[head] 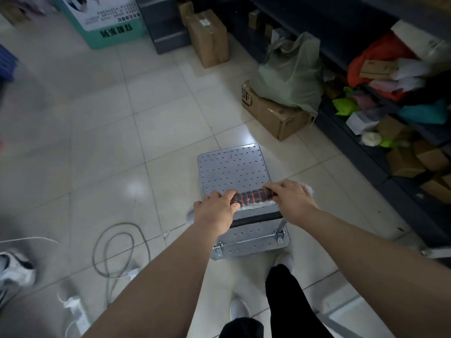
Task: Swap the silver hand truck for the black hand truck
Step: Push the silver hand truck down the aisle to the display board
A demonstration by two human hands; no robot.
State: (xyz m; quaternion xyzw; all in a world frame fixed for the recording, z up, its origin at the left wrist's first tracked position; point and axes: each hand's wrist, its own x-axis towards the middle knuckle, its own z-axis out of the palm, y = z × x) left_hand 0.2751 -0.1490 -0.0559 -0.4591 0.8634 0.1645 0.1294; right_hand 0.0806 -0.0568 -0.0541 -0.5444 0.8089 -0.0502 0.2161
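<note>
Pale glossy tiled floor (102,132) fills most of the room; dark metal shelving (366,57) runs along the right side, lower tier crammed with coloured bags and small cartons; teal-and-white printed carton (107,23) stands at the far left, tall brown taped cardboard box (208,37) leans by the shelf end; silver perforated-metal platform hand truck (234,172) sits on the floor mid-room just ahead of the person's feet, long axis running away from the person, front edge pointing toward the far end and slightly left, handle end nearest the person; brown SF-marked cardboard box (273,113) with a pale green plastic bag (292,71) on top lies ahead and right of the deck, near but apart; open tile directly in front of the deck; grey looped cable (114,250) lies on the floor to the left, a white power strip (73,306) below it; black-and-red ribbed handle grip (251,196) crosses the deck sideways, wrapped in clear plastic; left hand (214,213) clenched round the grip's left end; right hand (290,201) clenched round its right end.
</note>
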